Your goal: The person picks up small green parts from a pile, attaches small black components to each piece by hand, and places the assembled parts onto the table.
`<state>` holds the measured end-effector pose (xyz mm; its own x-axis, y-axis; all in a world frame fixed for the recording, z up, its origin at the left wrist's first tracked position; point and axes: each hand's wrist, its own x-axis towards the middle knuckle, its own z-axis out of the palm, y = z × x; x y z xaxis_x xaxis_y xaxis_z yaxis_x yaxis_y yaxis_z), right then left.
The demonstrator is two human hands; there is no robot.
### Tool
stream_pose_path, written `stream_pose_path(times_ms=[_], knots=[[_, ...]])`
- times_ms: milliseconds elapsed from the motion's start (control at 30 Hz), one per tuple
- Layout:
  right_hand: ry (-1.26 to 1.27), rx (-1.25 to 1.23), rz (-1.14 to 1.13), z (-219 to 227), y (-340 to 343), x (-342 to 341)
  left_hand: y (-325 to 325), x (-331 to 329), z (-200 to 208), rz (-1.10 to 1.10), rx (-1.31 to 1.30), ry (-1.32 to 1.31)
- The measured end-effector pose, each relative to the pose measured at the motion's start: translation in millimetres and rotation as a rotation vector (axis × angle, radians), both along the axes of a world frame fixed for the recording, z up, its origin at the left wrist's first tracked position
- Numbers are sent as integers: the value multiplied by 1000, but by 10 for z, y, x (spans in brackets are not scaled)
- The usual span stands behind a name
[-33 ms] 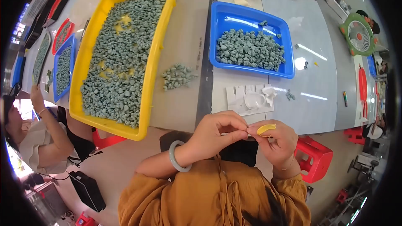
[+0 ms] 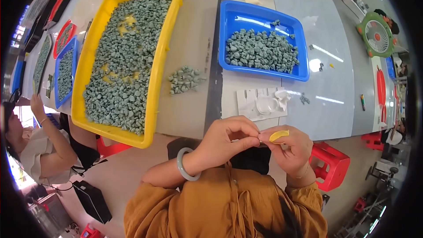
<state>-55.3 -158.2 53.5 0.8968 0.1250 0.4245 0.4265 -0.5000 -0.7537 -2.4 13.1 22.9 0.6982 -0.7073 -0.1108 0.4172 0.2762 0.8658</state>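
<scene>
Both hands are brought together at the near edge of the worktop (image 2: 326,117), with a yellow strip (image 2: 279,137) carried on the right.
The fingertips of the left hand (image 2: 221,143) and right hand (image 2: 291,150) are met in front of the mustard-coloured top (image 2: 211,200); whether they are clamped on anything cannot be told, as the spot is too small and partly covered. The yellow strip is seen along a finger of the right hand, its end left projecting. Just beyond the hands, a white slotted plate (image 2: 247,103) is laid on the worktop. Behind it, grey-green stones (image 2: 262,50) are held in a blue tray (image 2: 264,73). To the left, a larger yellow tray (image 2: 164,64) is filled with similar pieces, and a small heap (image 2: 185,80) is left between the two trays.
</scene>
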Motion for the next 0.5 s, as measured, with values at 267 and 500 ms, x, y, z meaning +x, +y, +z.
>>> stream_pose_path(times_ms=[267,500], knots=[[40,9,74,-22,-49,-69,-13,-10,-114,-111,-104,107],[4,124,100,-86,-76,-58,-18,10,-74,-94,-15,34]])
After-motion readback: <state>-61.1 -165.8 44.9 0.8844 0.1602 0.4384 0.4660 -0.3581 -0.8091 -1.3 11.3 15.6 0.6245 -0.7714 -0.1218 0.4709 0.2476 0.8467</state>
